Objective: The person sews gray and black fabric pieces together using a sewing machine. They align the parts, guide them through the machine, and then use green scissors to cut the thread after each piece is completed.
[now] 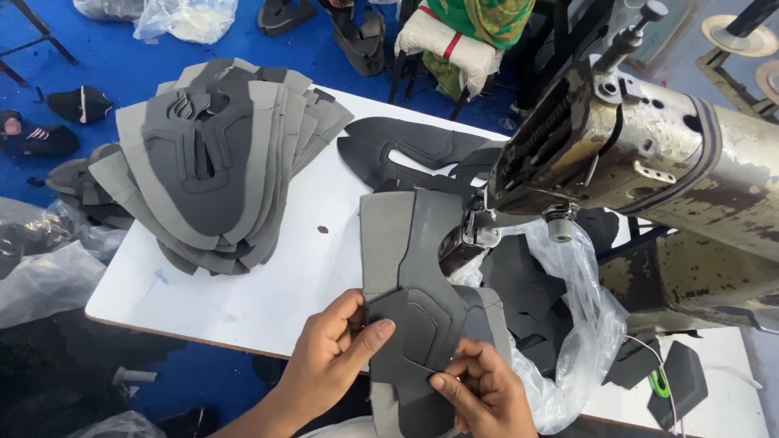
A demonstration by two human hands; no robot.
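A grey shoe-upper piece (406, 268), two-toned light and dark grey, lies across the near edge of the white table (268, 284) and runs up under the head of an industrial sewing machine (633, 146). My left hand (329, 361) pinches its left edge with the thumb on top. My right hand (483, 389) grips its lower right part with fingers curled over a dark padded panel. The far end of the piece sits by the presser foot (471, 235).
A fanned stack of grey upper pieces (211, 162) fills the table's left side. Dark cut pieces (406, 146) lie behind the machine foot. A clear plastic bag (576, 324) holds black parts at the right. More bags (49, 276) and shoe parts lie on the blue floor.
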